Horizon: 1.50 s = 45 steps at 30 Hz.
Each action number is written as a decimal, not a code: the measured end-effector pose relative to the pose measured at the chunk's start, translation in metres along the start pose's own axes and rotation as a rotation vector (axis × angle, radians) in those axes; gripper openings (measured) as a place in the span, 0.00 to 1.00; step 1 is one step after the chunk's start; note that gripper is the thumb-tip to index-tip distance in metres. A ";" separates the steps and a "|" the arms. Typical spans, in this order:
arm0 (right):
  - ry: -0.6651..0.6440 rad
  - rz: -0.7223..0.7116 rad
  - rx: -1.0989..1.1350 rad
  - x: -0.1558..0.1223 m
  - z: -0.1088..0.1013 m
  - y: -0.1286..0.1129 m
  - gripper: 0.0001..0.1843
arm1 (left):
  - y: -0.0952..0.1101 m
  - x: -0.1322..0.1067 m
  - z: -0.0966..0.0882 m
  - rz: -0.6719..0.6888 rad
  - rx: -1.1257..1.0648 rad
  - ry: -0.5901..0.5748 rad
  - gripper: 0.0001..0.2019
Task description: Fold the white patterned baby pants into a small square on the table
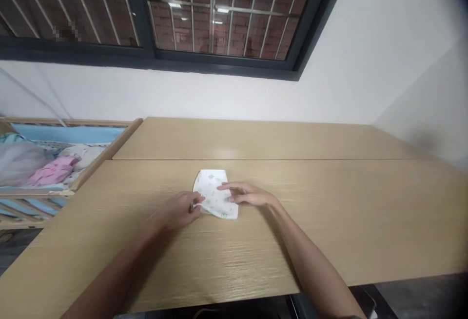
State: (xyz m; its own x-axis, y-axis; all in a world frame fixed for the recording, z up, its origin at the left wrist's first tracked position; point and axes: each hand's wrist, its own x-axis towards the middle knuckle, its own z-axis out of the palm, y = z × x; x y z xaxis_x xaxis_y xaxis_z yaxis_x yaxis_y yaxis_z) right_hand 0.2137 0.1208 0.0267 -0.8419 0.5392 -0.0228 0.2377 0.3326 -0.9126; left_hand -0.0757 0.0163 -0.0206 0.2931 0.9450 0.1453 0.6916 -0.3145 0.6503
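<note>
A small white folded cloth with a faint green print (214,193) lies on the wooden table (329,221), near its middle. My left hand (183,209) is at the cloth's left edge, fingers curled and pinching that edge; a ring shows on one finger. My right hand (245,194) rests on the cloth's right side, fingers stretched out flat and pressing it down.
A wooden cot (54,163) with pink, grey and blue bedding stands to the left of the table. Behind the table is a white wall (256,94) with a dark-framed barred window (183,16). A second tabletop (256,138) adjoins at the back.
</note>
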 end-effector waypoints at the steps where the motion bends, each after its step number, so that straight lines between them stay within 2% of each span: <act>1: -0.038 -0.009 0.005 -0.002 -0.003 0.000 0.30 | 0.001 0.002 -0.002 -0.040 -0.012 -0.001 0.11; 3: -0.090 -0.029 -0.040 -0.005 -0.005 0.003 0.42 | 0.003 0.005 -0.005 -0.098 -0.032 0.010 0.13; 5: -0.087 -0.037 -0.117 -0.005 -0.002 0.006 0.49 | 0.004 0.008 -0.007 -0.144 -0.063 0.081 0.13; 6: -0.058 -0.033 -0.141 -0.003 0.001 0.008 0.48 | 0.004 0.009 -0.007 -0.156 -0.085 0.114 0.14; 10: 0.086 0.020 -0.079 0.008 0.015 0.015 0.26 | 0.003 0.011 -0.008 -0.194 -0.250 0.168 0.18; 14: 0.121 -0.019 0.051 0.016 0.017 0.020 0.24 | 0.003 0.011 -0.011 -0.194 -0.398 0.101 0.23; 18: 0.210 -0.034 0.102 0.019 0.019 0.026 0.25 | 0.004 0.012 -0.007 -0.166 -0.342 0.070 0.32; 21: 0.359 -0.024 0.079 0.024 0.029 0.034 0.23 | -0.003 0.017 0.002 -0.159 -0.332 0.164 0.29; 23: 0.549 -0.012 0.010 0.029 0.038 0.041 0.22 | -0.011 0.019 0.007 -0.170 -0.295 0.228 0.30; 25: 0.744 0.001 -0.075 0.034 0.047 0.048 0.22 | -0.017 0.021 0.011 -0.184 -0.206 0.239 0.30; 27: 0.839 -0.009 -0.160 0.039 0.054 0.054 0.22 | -0.021 0.022 0.014 -0.180 -0.086 0.239 0.26; 30: 0.830 -0.039 -0.264 0.041 0.059 0.061 0.19 | -0.023 0.022 0.017 -0.148 0.073 0.276 0.17; 35: 0.879 -0.072 -0.422 0.039 0.060 0.054 0.26 | -0.026 0.021 0.024 -0.108 0.192 0.324 0.16; 38: 0.844 -0.193 -0.682 0.037 0.064 0.038 0.28 | -0.021 0.020 0.028 -0.047 0.317 0.457 0.16; 40: 0.729 -0.279 -0.813 0.037 0.069 0.026 0.29 | -0.013 0.020 0.033 0.030 0.368 0.541 0.20; 41: 0.658 -0.307 -0.855 0.038 0.072 0.022 0.30 | -0.009 0.020 0.037 0.085 0.369 0.544 0.24; 43: 0.539 -0.324 -0.904 0.041 0.077 0.017 0.32 | -0.001 0.021 0.044 0.184 0.359 0.492 0.34; 45: 0.463 -0.302 -0.928 0.045 0.082 0.018 0.33 | 0.001 0.021 0.052 0.214 0.380 0.411 0.41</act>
State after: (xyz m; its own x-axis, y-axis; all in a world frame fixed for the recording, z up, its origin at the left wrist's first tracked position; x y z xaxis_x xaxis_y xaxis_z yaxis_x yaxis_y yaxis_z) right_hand 0.1405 0.0877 -0.0243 -0.7088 0.5116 0.4856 0.4892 0.8525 -0.1842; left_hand -0.0344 0.0316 -0.0558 0.2250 0.7905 0.5697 0.8552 -0.4404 0.2734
